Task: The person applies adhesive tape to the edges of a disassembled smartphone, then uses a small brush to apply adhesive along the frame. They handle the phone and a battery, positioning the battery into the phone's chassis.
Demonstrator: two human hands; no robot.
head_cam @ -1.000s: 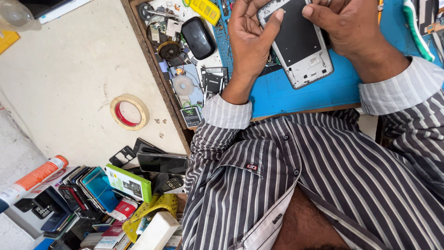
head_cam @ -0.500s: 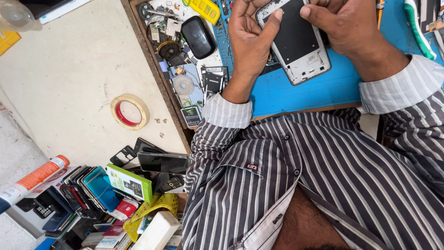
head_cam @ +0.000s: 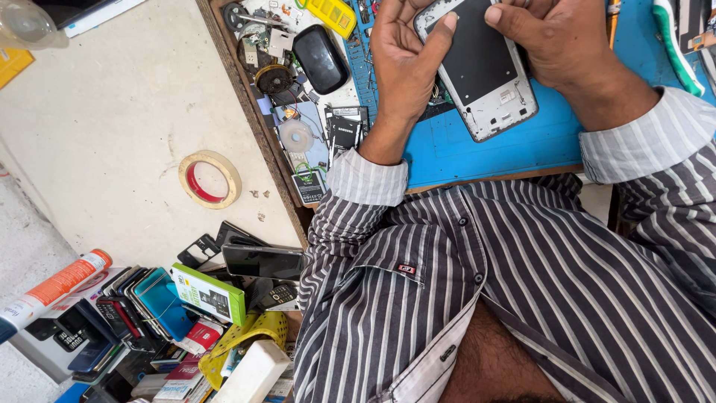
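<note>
Though cut off above, both hands' fingers (head_cam: 450, 24) pinching the opened phone (head_cam: 481, 71).

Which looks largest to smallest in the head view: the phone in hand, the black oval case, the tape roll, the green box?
1. phone, held by the left hand and right hand.
2. green box.
3. black oval case and tape roll: too alike to rank; the floor items also lie farther from the camera.
</note>
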